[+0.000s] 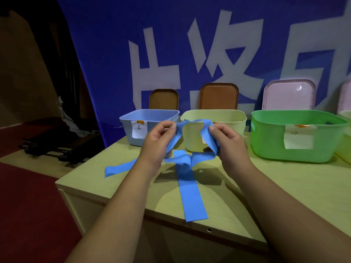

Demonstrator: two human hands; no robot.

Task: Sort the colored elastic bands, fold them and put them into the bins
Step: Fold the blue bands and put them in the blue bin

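Both hands pinch the blue band (191, 198) between thumb and fingers, the left hand (161, 137) and the right hand (228, 141) holding its top span raised over the table (284, 186), in front of the yellow bin (214, 114). In the head view its long tail runs toward the near table edge, with the end reaching that edge — another blue strip trails left. The likely risk is that the crossed, twisted loops below fold crooked — or the tail's weight pulls the band from the pinch.
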